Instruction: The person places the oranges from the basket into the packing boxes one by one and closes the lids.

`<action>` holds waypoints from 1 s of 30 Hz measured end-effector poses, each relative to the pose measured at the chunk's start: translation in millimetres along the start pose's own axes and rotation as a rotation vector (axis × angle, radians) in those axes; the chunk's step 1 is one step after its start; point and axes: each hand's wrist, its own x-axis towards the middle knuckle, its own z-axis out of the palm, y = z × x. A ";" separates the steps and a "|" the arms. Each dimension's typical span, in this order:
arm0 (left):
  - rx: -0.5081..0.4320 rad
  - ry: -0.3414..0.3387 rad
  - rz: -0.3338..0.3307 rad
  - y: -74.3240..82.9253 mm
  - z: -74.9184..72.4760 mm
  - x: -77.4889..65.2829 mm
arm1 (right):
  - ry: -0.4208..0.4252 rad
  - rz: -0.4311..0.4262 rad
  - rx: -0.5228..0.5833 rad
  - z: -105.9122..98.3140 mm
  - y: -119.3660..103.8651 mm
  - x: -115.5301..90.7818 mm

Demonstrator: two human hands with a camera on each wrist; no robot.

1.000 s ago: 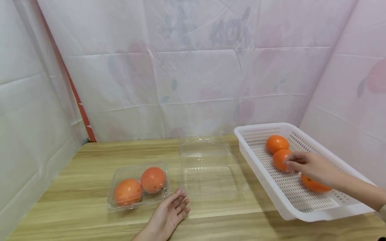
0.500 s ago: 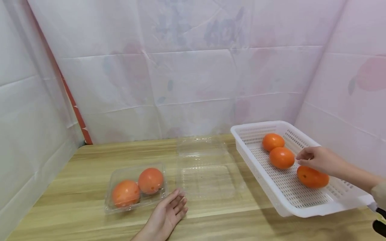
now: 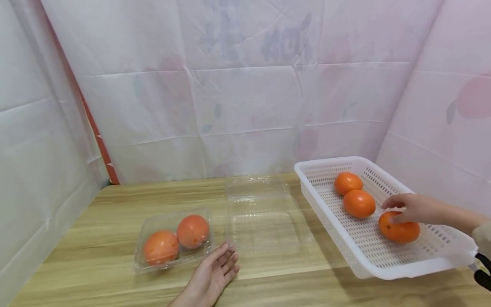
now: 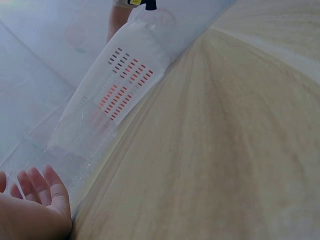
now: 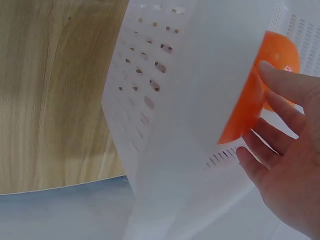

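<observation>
Three oranges lie in a white perforated basket [image 3: 337,238] on the right. My right hand [image 3: 416,209] is over the nearest orange [image 3: 400,230], its thumb against the fruit and its fingers spread along the far side. In the right wrist view, the thumb and fingertips [image 5: 245,152] sit around that orange [image 5: 245,112]. The other two, a middle orange [image 3: 359,204] and a far orange [image 3: 348,183], rest farther back. My left hand [image 3: 211,273] lies on the table with relaxed fingers, holding nothing, its fingertips close to the corner of an open clear plastic box [image 3: 264,230].
A closed clear clamshell box [image 3: 145,230] with two oranges inside stands at the left of the wooden table [image 3: 96,238]. The open box's raised lid [image 3: 257,187] leans toward the back. A printed cloth [image 3: 245,98] hangs behind and on both sides.
My right hand has shifted right, away from the middle orange, and come down onto the nearest one. My left hand keeps its place.
</observation>
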 end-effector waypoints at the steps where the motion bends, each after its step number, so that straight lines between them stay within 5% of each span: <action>1: 0.002 0.000 -0.001 0.3 0.0 -0.2 | -0.032 -0.004 0.014 0.7 3.1 0.2; 5: 0.008 0.001 -0.004 1.2 -0.1 0.3 | -0.118 -0.033 0.067 5.5 12.4 2.0; 18: 0.012 0.017 0.006 0.3 1.6 2.4 | -0.182 0.062 0.055 3.2 2.1 9.0; 30: 0.009 0.013 0.003 -0.6 0.2 0.2 | -0.164 0.045 0.031 3.1 -4.2 5.2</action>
